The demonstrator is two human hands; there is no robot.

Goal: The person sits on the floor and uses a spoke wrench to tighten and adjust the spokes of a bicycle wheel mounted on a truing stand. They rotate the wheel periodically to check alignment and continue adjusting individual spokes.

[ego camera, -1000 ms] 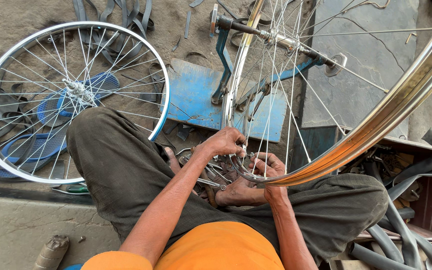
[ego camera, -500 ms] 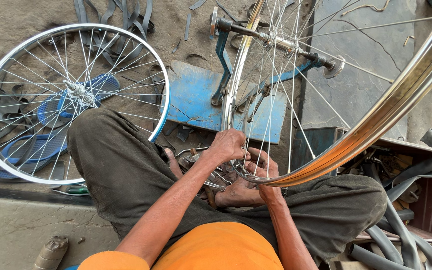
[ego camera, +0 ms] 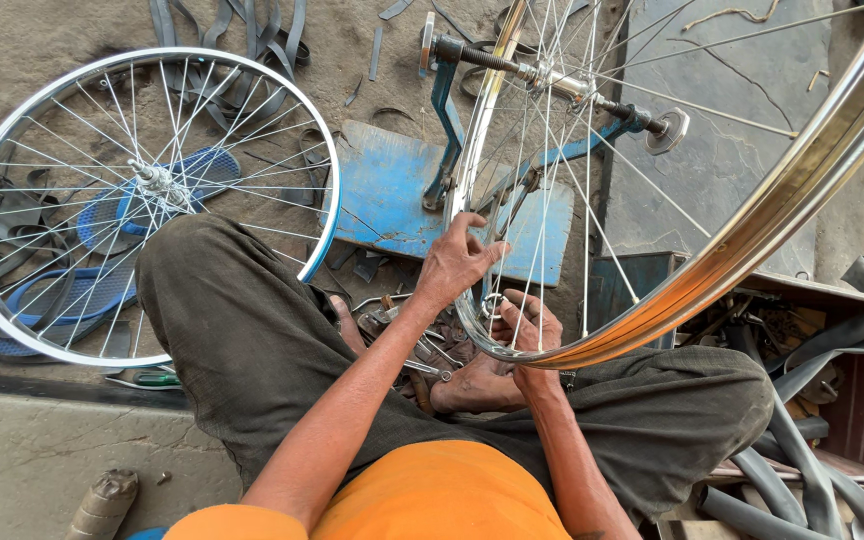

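Here's the bicycle wheel (ego camera: 692,270), a shiny chrome rim strung with thin steel spokes, standing upright in a blue truing stand (ego camera: 392,195), its axle held across the stand's arms and its lowest arc dipping right over the person's crossed legs. The left hand (ego camera: 457,262) sits against that lower rim with fingers spread, resting on the metal rather than clamped round it. The right hand (ego camera: 527,325), just below the rim's bottom curve, curls its fingers in among the spokes; whether it pinches a small tool there is hard to make out. The rim's top runs out of frame. Left of the stand, a second spoked wheel (ego camera: 147,200) lies flat on the ground over blue sandals (ego camera: 72,295) and strips of black rubber (ego camera: 242,40).
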